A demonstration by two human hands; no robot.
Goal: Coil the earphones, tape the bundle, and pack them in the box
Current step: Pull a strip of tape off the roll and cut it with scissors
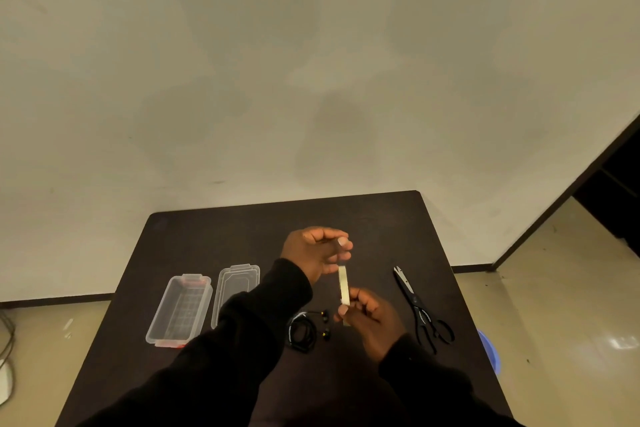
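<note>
Both hands' fingers pinch tape strip [343, 284] ends: left hand [313, 253] top, right hand [369, 317] bottom.

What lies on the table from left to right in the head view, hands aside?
Clear box → its lid → coiled earphones → strip of tape, held above the table between both hands → scissors.

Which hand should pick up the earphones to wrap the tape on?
Probably the right hand: it holds the lower end of the tape, closest to the coiled earphones. The left hand pinches the top.
</note>
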